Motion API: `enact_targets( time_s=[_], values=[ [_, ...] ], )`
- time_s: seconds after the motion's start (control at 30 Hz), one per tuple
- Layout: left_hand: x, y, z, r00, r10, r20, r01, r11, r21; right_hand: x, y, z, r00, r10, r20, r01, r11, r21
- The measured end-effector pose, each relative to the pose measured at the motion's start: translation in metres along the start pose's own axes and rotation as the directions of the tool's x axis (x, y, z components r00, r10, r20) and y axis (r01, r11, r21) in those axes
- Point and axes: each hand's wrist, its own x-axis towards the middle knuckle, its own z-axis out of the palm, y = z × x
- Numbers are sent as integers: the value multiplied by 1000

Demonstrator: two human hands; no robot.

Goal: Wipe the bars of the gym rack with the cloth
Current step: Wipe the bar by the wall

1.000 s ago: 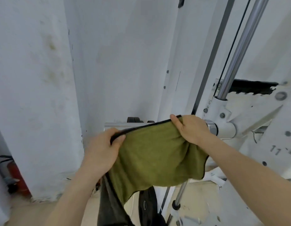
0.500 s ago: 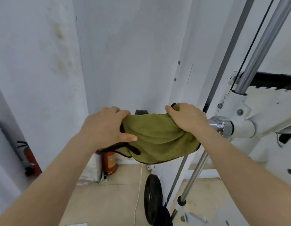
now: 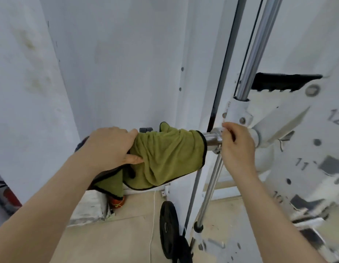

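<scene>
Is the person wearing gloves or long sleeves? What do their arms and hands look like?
No gloves and no long sleeves. The left hand and right hand are both bare. The left arm and right arm are bare right to the picture's edge. I see no watch, bracelet or ring, though the right hand is a bit blurry.

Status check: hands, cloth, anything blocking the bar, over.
Left hand grips green cloth, draped over horizontal bar. Right hand off cloth, at bar's bare chrome section; grip unclear. Nothing blocking the wipe path.
</scene>
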Motion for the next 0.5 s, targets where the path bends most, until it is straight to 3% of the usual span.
enact_targets(
  time_s=[0.13, 0.23, 0.37, 0.43, 0.5],
  values=[
    [50, 90, -6, 987, 66, -149, -60, 997, 47, -33, 7, 7, 999, 35, -6, -33, 981, 191],
    [89, 156, -8, 971, 72, -227, -55, 995, 79, -50, 20, 8, 997, 37, 63, -48, 982, 181],
    [107, 180, -7, 934, 97, -344, -65, 992, 105, -66, 32, 3, 986, -16, 164, -4, 993, 118],
    [101, 182, 0, 904, 133, -406, -111, 991, 77, -66, 39, -1, 991, 56, 125, -78, 981, 175],
    [89, 182, 11, 840, 151, -521, -181, 983, -6, -68, 38, 0, 976, 204, 71, -215, 903, 371]
  ],
)
